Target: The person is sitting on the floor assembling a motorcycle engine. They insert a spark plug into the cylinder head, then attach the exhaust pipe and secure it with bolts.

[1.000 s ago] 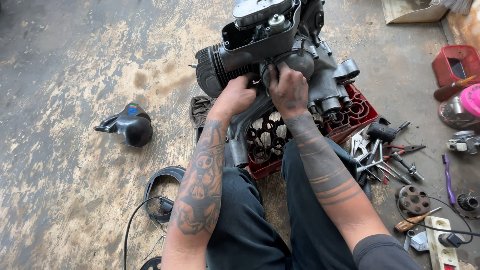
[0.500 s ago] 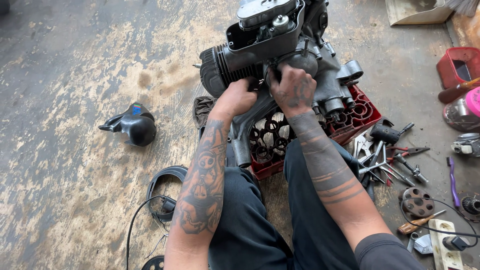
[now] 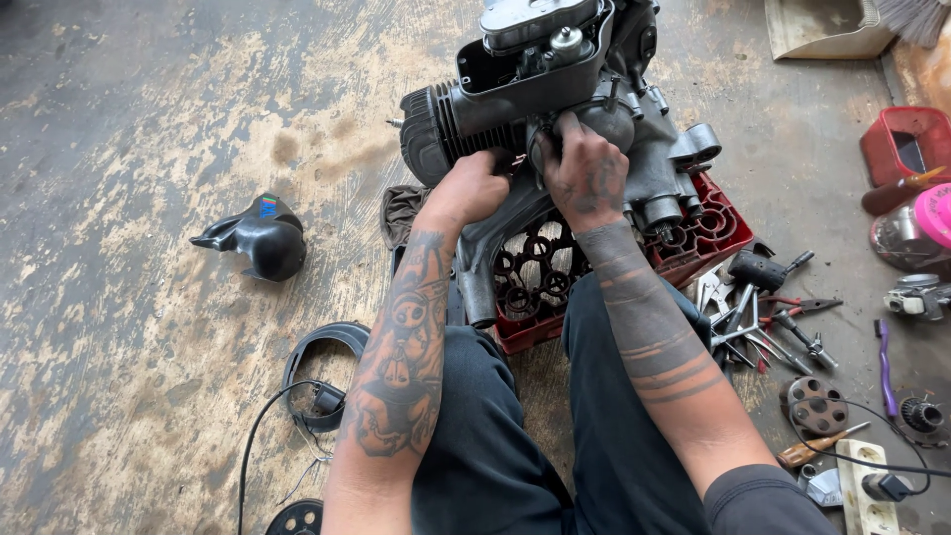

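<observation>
- Worn, stained concrete floor (image 3: 149, 149) fills the scene, with loose tools (image 3: 758, 317) scattered at the right and a black cover (image 3: 260, 236) lying well apart at the left.
- A grey engine (image 3: 555, 89) is seen resting on a red crate (image 3: 614, 267), just beyond the person's knees.
- The engine is judged heavy, rigid and probably greasy; a hold on the solid casing or the finned cylinder would be safest, not on small fittings.
- The left hand (image 3: 474, 190) is curled closed against the underside near the cylinder; what it grips cannot be told.
- The right hand (image 3: 586, 178) is laid on the rounded casing, fingers bent over it and pressing.
</observation>
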